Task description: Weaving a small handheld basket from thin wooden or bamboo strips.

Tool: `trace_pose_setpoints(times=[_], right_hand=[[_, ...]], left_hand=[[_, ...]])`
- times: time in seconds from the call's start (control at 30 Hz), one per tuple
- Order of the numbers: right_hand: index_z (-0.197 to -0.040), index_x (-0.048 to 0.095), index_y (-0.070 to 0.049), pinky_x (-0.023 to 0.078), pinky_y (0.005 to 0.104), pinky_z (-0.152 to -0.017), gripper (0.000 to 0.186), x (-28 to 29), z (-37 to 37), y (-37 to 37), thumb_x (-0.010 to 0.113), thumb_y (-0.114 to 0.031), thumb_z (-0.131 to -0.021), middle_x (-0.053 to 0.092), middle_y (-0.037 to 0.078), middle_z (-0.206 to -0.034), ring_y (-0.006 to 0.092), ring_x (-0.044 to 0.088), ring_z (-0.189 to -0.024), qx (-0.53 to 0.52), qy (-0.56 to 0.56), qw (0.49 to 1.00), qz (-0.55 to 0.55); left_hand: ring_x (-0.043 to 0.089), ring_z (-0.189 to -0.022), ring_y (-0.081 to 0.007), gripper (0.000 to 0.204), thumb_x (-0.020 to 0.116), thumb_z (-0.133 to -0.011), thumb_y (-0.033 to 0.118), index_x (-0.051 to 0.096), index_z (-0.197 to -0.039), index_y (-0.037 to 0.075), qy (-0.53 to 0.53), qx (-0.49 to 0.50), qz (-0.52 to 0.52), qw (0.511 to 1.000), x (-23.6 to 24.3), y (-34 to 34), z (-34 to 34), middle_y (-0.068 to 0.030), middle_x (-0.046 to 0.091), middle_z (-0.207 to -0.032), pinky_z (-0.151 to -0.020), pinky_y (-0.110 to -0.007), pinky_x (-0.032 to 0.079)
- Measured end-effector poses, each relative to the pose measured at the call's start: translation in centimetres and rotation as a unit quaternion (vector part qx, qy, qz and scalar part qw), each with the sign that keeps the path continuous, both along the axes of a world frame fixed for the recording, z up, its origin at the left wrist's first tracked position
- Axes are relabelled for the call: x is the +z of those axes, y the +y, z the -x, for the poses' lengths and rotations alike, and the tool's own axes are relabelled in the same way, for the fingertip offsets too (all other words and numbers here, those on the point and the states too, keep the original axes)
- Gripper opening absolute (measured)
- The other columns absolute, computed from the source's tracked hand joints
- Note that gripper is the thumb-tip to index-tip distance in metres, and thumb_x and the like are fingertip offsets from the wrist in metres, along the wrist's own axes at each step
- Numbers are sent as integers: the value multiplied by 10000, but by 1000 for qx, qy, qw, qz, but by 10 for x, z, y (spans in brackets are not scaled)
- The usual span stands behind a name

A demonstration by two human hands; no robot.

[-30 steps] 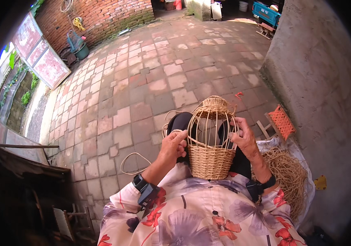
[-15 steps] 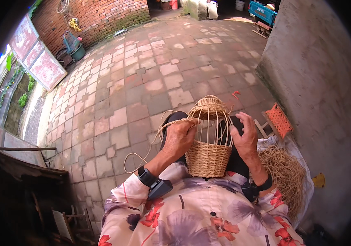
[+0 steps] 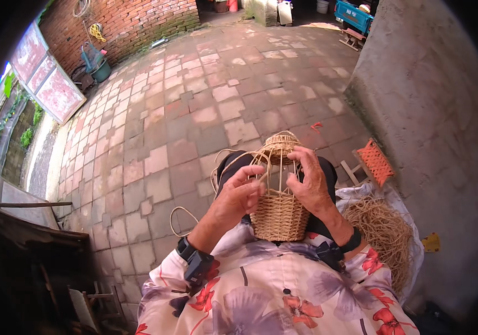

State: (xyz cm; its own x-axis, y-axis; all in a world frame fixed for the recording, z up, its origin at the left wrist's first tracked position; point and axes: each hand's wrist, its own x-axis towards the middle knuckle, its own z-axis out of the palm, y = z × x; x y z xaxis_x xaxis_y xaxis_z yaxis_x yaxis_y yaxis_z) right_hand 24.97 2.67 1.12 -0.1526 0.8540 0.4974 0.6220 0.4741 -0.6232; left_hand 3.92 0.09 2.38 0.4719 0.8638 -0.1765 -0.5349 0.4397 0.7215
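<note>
A woven basket sits between my dark-clad legs, with bare upright stakes above its woven body and a narrower woven top. My left hand is at the basket's left, fingers loosely curved and apart; a loop of cord and other loose strands trail to its left, some crossing at its fingertips. My right hand is open at the stakes on the right, thumb and forefinger apart. Whether either hand touches a strand is hard to tell.
A white sack with tangled cord lies at my right beside an orange woven-seat stool and a grey wall. Paved floor stretches ahead to a brick wall. Dark wooden furniture stands at lower left.
My right hand has moved left from the basket's side in over the stakes. My left hand, earlier gripping a cord across the basket, has loosened its fingers and shifted slightly left.
</note>
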Motion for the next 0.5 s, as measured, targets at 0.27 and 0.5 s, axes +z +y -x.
trace_pose_setpoints(times=[0.27,0.5], right_hand=[[-1070,517,-40,415,421,-979,401,1,-11,0,617,-4,-684,509,168,-1206,356,499,-1149,5,12,1000,24],[-1053,517,-45,448,430,-913,382,1,-14,-10,654,-61,-696,510,161,-1089,352,533,-1053,-74,-30,996,28]], left_hand=[[551,-624,-71,222,552,-976,225,610,-1068,30,244,-14,-48,968,-37,3,79,17,577,-772,-589,-197,483],[560,-674,-59,194,591,-954,190,625,-1055,28,281,63,-55,956,-44,28,84,12,592,-797,-607,-202,497]])
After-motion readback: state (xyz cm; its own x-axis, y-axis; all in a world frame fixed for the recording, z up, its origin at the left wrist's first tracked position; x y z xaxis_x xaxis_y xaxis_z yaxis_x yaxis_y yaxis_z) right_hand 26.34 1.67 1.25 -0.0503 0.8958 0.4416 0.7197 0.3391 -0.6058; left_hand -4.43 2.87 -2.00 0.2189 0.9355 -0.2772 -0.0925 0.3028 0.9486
